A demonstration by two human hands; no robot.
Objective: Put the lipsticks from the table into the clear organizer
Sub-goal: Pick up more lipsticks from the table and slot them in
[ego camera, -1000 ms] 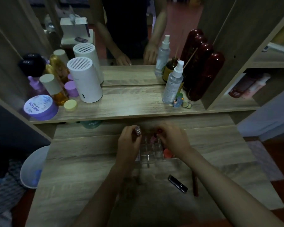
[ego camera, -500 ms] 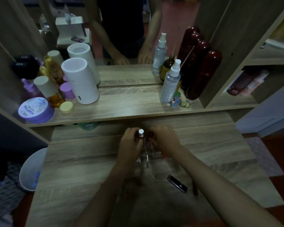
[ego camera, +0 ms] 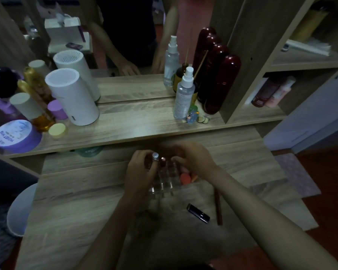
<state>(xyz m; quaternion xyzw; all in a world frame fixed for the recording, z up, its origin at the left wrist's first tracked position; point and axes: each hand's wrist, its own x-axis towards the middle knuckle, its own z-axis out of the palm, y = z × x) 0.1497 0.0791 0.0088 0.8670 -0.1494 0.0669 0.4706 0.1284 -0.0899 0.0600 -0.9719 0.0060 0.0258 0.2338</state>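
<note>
The clear organizer (ego camera: 165, 185) stands on the wooden table (ego camera: 86, 211), partly hidden by both hands. My left hand (ego camera: 140, 172) is closed around a silver-capped lipstick (ego camera: 155, 156) held upright over the organizer's left cells. A dark red lipstick (ego camera: 163, 161) stands in a cell beside it. My right hand (ego camera: 193, 158) hovers over the organizer's back right, fingers curled; whether it holds anything is hidden. An orange-red round item (ego camera: 184, 178) sits at the organizer's right side. A black lipstick (ego camera: 198, 213) lies loose on the table in front.
A brown pencil (ego camera: 218, 207) lies right of the black lipstick. The raised shelf behind carries a white cylinder (ego camera: 72, 98), a spray bottle (ego camera: 183, 94), dark red bottles (ego camera: 220, 82) and a purple jar (ego camera: 16, 137). A pale bin (ego camera: 21, 211) stands left of the table.
My two hands have drawn closer together over the organizer. The silver-capped lipstick in my left hand now stands upright above the cells.
</note>
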